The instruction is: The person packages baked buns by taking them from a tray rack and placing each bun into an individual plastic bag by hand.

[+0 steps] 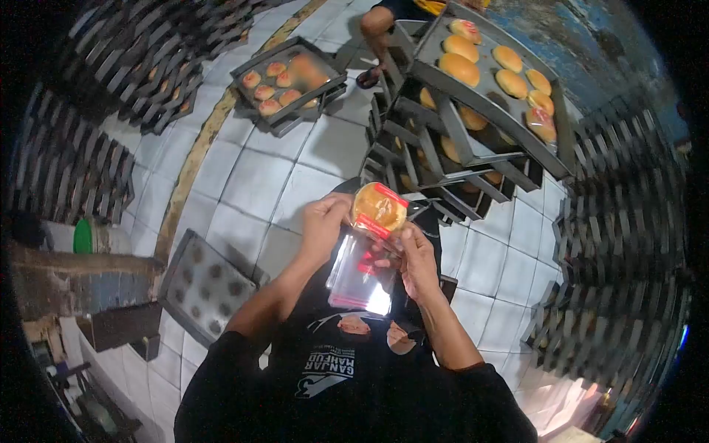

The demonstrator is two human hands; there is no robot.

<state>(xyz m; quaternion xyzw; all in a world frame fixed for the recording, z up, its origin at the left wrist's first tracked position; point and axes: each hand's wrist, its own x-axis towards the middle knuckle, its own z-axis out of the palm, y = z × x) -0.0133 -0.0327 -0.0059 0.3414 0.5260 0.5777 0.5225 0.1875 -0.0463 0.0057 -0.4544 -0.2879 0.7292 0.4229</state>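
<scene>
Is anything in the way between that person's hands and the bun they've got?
Only the clear wrapper with red print: the left hand and right hand hold it, the bun inside. Nothing else visible stands between.

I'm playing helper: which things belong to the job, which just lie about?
Seem for the job:
bagged bun in left hand and right hand
clear bags below them
loose buns at upper right

Probably just lying about:
spotted tray at left
round green thing
</scene>
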